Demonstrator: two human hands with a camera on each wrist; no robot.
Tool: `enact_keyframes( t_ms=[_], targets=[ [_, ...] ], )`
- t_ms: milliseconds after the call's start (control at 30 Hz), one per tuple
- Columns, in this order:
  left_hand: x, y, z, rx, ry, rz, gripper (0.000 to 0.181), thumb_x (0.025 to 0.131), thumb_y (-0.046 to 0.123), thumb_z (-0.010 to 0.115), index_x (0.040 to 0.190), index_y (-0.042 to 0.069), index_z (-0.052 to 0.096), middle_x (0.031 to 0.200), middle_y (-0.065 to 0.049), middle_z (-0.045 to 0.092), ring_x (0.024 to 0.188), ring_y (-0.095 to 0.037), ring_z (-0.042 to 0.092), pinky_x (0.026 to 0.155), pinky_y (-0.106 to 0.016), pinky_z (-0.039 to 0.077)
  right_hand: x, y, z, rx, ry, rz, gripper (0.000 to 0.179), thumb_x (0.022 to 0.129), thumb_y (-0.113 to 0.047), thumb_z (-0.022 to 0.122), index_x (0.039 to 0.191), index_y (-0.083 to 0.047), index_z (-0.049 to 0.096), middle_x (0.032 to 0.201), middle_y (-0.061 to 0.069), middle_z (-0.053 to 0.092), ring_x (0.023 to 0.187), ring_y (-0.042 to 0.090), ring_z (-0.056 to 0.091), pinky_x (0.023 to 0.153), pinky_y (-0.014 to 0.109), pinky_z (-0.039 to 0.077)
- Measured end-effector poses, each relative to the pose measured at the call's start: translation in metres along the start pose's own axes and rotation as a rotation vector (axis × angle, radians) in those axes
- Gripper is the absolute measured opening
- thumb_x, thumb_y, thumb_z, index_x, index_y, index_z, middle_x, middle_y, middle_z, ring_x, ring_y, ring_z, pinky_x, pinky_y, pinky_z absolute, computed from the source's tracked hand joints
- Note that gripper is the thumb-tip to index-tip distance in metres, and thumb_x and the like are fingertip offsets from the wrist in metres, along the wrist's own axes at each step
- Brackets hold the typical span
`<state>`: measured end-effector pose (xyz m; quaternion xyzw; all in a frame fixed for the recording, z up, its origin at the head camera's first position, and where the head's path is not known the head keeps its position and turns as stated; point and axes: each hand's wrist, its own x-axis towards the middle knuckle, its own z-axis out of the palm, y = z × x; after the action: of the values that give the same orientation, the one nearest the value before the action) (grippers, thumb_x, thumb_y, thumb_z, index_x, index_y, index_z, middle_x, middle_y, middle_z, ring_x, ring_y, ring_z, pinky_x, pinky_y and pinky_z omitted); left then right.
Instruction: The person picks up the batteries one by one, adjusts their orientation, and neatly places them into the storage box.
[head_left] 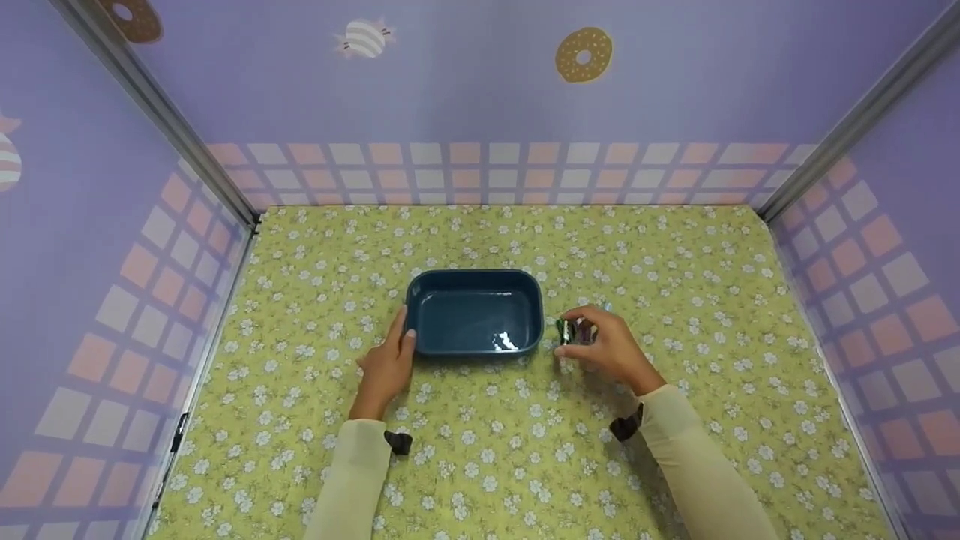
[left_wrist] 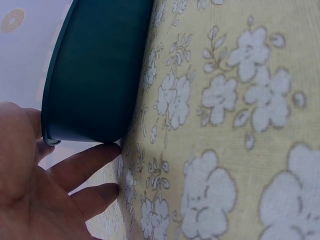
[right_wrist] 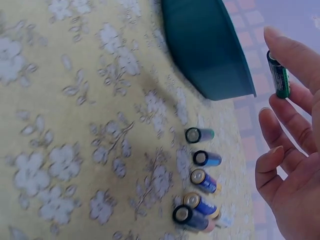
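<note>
We see the right hand (head_left: 606, 346) pinching a green battery (right_wrist: 279, 76) beside the dish (head_left: 476, 316), near other batteries (right_wrist: 207, 158) — all inside the side edges of the bench (head_left: 495, 457); the left hand (head_left: 388, 361), fingers parted, touches the dish.

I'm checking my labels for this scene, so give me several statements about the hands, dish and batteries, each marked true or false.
1. The right hand pinches a small green-and-black cylindrical battery. True.
2. The left hand touches the glossy dark-blue rectangular dish. True.
3. The dish is to the right of the right hand. False: it is to the left.
4. Several more cylindrical batteries rest on the yellow cloth with white flowers. True.
5. A battery lies inside the dish. False: none shows in it.
</note>
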<state>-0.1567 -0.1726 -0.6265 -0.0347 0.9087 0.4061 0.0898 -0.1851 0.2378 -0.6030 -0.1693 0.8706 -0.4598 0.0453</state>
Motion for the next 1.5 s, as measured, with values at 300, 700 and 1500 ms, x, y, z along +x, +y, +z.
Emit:
enact_keyframes(
  t_ms=[300, 700, 1500],
  targets=[
    [0.000, -0.001, 0.000, 0.008, 0.005, 0.005, 0.061, 0.110, 0.056, 0.027, 0.166, 0.036, 0.011, 0.152, -0.015, 0.054, 0.135, -0.051, 0.051, 0.110, -0.085, -0.002, 0.021, -0.015, 0.006, 0.002, 0.021, -0.014, 0.052, 0.082, -0.038, 0.088, 0.127, -0.022, 0.069, 0.112, 0.002, 0.068, 0.087, 0.025, 0.064, 0.066, 0.038, 0.052],
    [-0.001, 0.000, 0.001, -0.001, 0.008, 0.006, 0.062, 0.109, 0.058, 0.027, 0.165, 0.038, 0.011, 0.152, -0.016, 0.053, 0.137, -0.051, 0.049, 0.111, -0.084, -0.004, 0.052, -0.038, 0.021, 0.054, 0.012, -0.007, 0.063, 0.080, -0.050, 0.086, 0.131, -0.018, 0.067, 0.119, 0.000, 0.066, 0.095, 0.023, 0.064, 0.061, 0.040, 0.054],
    [-0.001, -0.002, -0.001, 0.008, -0.005, 0.004, 0.061, 0.109, 0.060, 0.025, 0.165, 0.041, 0.009, 0.157, -0.016, 0.047, 0.139, -0.052, 0.046, 0.111, -0.084, -0.003, 0.108, -0.062, 0.057, 0.119, 0.015, -0.143, 0.059, 0.079, -0.044, 0.088, 0.127, -0.016, 0.069, 0.108, 0.000, 0.068, 0.088, 0.019, 0.064, 0.077, 0.037, 0.055]
  ],
)
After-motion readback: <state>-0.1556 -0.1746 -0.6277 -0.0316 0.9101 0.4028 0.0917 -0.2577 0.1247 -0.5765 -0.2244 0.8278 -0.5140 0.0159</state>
